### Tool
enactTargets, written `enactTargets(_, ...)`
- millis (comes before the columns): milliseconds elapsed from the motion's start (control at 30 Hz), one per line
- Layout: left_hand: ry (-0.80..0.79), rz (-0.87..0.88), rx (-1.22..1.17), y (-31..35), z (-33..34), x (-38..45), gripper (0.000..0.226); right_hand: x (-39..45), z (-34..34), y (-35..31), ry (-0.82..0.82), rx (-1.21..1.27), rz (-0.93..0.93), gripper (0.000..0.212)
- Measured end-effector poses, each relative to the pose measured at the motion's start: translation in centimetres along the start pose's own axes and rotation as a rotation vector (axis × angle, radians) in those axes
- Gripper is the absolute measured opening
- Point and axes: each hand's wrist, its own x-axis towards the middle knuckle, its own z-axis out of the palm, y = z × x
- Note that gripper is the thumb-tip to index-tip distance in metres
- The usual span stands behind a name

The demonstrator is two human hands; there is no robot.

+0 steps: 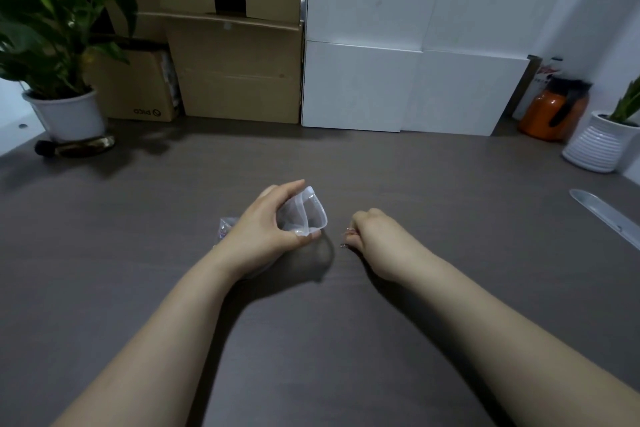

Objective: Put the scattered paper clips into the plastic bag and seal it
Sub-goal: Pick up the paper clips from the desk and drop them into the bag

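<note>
Your two forearms reach in from the bottom edge, both bare from elbow to wrist, with no sleeve in view. Your left hand (265, 230) and right hand (372, 236) are bare too: no gloves, rings, watch or bands show. Your fingernails look short and unpainted.

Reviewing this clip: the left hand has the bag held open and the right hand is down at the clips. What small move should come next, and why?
Probably carry the right hand left to the plastic bag and drop its paper clips in. The left hand grips the bag with its mouth gaping toward the right hand, whose curled fingers appear to pinch clips at the table.
</note>
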Motion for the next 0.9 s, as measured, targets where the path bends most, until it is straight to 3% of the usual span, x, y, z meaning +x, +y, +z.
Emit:
enactTargets(67, 0.003, 0.0, 0.009, 0.0, 0.0, 0.0, 0.072, 0.1, -0.4, -0.1, 0.025, 0.038, 0.058, 0.023)
enactTargets(267, 0.007, 0.006, 0.008, -0.1, 0.1, 0.1, 0.072, 1.4, -0.7, -1.1, -0.121, -0.164, 0.116, 0.027)
enactTargets(467, 0.007, 0.006, 0.012, -0.2, 0.2, 0.2, 0.072, 0.6, 0.1, -0.9, -0.104, -0.34, -0.121, 0.023)
enactTargets(600, 0.004, 0.008, 0.003, -0.2, 0.2, 0.1, 0.073, 0.2, 0.4, 0.2, -0.118, -0.285, -0.181, 0.018)
enactTargets(800, -0.001, 0.004, 0.004, -0.1, 0.2, 0.1, 0.073, 0.0, -0.4, 0.8, -0.08, -0.019, -0.1, 0.024)
enactTargets(900, -0.003, 0.001, 0.008, 0.0, 0.2, 0.1, 0.074, -0.1, -0.4, 0.8, -0.08, -0.047, -0.095, 0.029)
